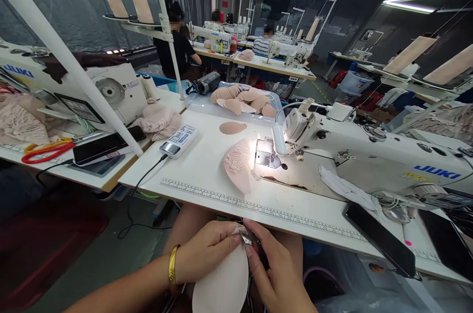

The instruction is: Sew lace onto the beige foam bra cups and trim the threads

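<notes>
My left hand (207, 251), with a gold bangle on its wrist, is closed on the top edge of a pale beige bra cup (221, 286) held over my lap, below the table's front edge. Beside it, my right hand (275, 273) is closed on small metal thread snips (247, 239), whose tip touches the cup's upper edge. On the white table above, a lace-covered cup (238, 165) lies under the needle of a lit JUKI sewing machine (369, 155). A single flat cup piece (232, 127) lies further back.
A clear bin of beige cups (244, 98) stands at the back. A power bank (180, 140), phones (103, 148) (380, 239), red scissors (44, 151) and a second JUKI machine (111, 91) sit around. Other people sew at far tables.
</notes>
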A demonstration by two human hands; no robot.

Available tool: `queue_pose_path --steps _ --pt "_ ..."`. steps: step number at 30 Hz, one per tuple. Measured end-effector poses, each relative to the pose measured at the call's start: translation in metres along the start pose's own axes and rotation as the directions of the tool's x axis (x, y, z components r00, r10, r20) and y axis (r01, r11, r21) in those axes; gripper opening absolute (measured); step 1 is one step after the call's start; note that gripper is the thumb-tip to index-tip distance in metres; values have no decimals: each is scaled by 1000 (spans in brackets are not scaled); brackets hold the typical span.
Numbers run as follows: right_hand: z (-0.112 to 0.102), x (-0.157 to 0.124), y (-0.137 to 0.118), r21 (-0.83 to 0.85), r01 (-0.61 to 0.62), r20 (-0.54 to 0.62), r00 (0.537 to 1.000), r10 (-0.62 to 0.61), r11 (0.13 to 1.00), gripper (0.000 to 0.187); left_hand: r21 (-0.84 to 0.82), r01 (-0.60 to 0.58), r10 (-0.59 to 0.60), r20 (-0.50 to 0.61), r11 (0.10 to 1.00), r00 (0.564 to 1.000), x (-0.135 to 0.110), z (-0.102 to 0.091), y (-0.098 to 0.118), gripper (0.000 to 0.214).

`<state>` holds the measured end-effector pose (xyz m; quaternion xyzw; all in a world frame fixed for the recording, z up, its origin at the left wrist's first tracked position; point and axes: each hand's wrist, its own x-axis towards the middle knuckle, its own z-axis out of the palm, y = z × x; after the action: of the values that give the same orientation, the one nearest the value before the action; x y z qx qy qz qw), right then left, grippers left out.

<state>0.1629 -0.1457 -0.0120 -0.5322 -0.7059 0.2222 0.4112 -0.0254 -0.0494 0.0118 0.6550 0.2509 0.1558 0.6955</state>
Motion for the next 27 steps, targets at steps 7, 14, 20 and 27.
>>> queue_pose_path --steps 7,14,20,27 --pt "13 -2 2 -93 27 -19 999 -29 995 44 243 8 7 -60 970 998 -1 1 -4 39" --pt "-14 6 6 -168 -70 -293 956 18 983 32 163 76 -64 -79 984 995 -2 2 -6 43" --pt "-12 -1 1 -35 -5 -66 998 3 999 44 -10 78 -78 -32 997 996 2 0 -3 45" --pt "0 -1 -2 22 -9 0 1000 9 1000 43 92 26 -24 -25 995 999 0 1 0 37"
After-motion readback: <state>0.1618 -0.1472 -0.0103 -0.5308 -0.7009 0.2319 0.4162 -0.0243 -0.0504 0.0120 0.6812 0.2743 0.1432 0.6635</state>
